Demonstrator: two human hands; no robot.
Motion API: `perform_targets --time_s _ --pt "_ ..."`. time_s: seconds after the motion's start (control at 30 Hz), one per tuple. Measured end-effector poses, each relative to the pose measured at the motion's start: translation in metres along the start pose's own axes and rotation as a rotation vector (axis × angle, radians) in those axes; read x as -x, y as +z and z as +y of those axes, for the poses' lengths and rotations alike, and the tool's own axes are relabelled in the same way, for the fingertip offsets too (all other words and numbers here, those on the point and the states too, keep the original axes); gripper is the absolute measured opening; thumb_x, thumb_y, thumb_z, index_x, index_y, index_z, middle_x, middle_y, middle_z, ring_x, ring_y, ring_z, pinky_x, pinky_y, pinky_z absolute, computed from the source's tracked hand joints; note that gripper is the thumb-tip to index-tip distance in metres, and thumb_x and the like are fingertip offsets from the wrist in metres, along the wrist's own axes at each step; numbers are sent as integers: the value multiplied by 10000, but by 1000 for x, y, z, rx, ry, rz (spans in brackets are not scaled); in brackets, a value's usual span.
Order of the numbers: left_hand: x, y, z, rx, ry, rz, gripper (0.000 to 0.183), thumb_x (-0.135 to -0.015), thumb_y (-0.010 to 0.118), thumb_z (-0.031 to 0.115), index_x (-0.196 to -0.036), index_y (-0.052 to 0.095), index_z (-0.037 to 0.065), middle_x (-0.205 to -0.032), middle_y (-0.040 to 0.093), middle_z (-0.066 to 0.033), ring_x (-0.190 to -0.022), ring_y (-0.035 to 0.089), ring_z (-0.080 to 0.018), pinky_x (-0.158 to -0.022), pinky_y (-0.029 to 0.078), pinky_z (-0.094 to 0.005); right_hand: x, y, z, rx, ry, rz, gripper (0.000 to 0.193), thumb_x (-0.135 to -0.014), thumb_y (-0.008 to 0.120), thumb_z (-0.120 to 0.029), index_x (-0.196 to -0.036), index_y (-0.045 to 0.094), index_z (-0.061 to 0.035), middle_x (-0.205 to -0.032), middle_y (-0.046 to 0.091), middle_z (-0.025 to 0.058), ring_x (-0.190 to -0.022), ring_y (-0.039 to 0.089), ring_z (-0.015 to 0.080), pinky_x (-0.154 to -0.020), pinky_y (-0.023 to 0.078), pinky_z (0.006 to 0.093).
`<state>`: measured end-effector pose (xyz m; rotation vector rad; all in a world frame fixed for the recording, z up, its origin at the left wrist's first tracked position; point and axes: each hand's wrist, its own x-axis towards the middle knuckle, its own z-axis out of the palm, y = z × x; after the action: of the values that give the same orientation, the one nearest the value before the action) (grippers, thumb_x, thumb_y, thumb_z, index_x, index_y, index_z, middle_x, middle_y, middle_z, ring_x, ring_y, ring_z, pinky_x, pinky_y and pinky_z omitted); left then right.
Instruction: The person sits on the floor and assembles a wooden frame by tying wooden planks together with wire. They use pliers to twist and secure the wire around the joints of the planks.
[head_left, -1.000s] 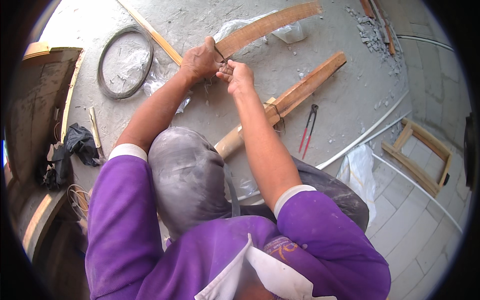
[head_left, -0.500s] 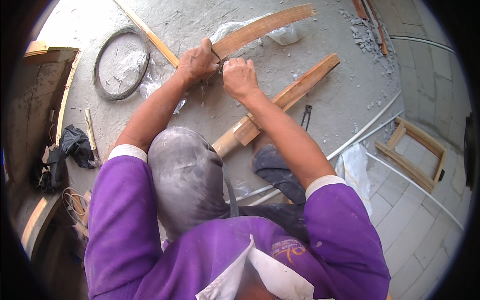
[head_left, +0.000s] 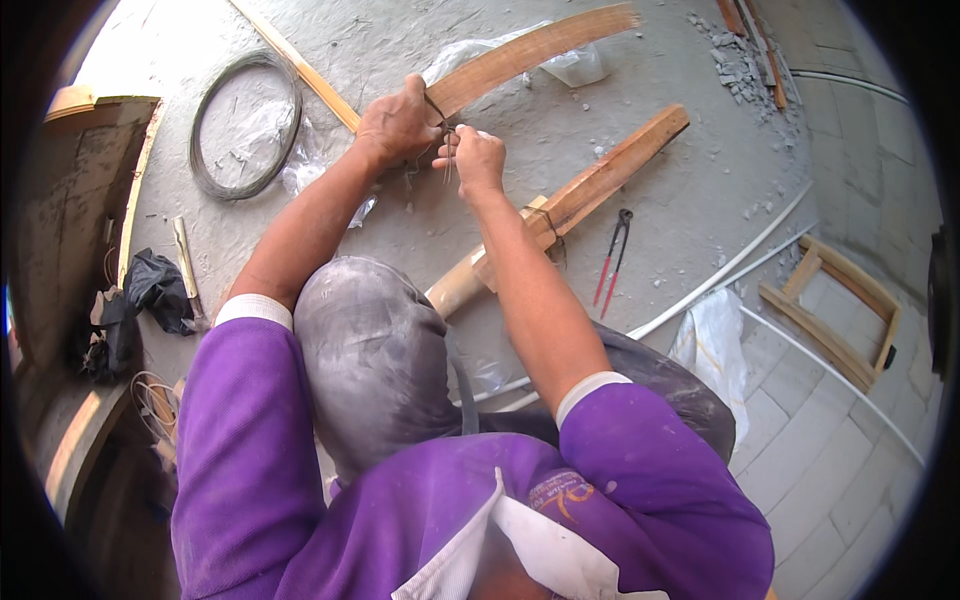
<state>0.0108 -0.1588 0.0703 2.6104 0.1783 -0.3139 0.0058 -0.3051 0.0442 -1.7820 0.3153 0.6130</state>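
My left hand (head_left: 393,125) is closed round the near end of a long wooden board (head_left: 530,58). A dark thin wire (head_left: 449,165) loops round the board beside my left fingers, and its ends hang down. Just right of it, my right hand (head_left: 477,160) pinches at the wire, its lower fingers partly spread. Under my right forearm lies a second wooden piece (head_left: 620,172), bound with dark wire near its close end. Red-handled pincers (head_left: 614,258) rest on the floor to its right.
A coil of wire (head_left: 200,150) and clear plastic lie left of my hands. Further left are a hammer-like tool (head_left: 186,265) and a black bag (head_left: 158,290). White pipes (head_left: 690,296), a white sack (head_left: 708,345) and a wooden frame (head_left: 815,330) are at the right.
My right hand has turned, its fingers now at the hanging wire ends. My right forearm swung left, and my right knee moved outward, uncovering the pincers. My left hand stays in place.
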Motion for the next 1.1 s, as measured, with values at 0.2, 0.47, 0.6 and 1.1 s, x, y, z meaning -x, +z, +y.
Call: perform_targets --time_s 0.2,0.47,0.6,1.1 --pt "-3 7 -4 1 34 21 472 -800 676 296 -1037 439 -36 -827 667 -294 -821 683 -443 -757 542 -494 -34 -34 21 943 -596 -6 242 -851 516 -118 -1008 677 -30 -823 679 138 -757 676 338 -729 513 493" --pt "-6 10 -1 -20 30 21 512 -788 706 329 -1036 446 -36 -818 670 -287 -826 689 -435 -756 549 -483 -18 -64 -4 1312 -1363 -93 171 -890 558 -170 -975 670 -72 -779 625 66 -729 631 231 -708 465 380" --pt "-5 5 1 -10 12 22 520 -782 715 336 -1032 451 -36 -820 671 -289 -825 688 -436 -758 549 -475 -16 -54 -7 1244 -1358 -64 187 -898 607 -222 -921 676 -50 -743 622 61 -699 620 221 -691 462 370" --pt "-3 4 4 -81 -44 24 566 -744 722 363 -1060 438 -11 -812 680 -265 -809 692 -426 -751 544 -483 15 26 2 -1097 562 105 197 -961 529 -201 -824 578 -69 -616 544 1 -501 598 170 -459 455 298"
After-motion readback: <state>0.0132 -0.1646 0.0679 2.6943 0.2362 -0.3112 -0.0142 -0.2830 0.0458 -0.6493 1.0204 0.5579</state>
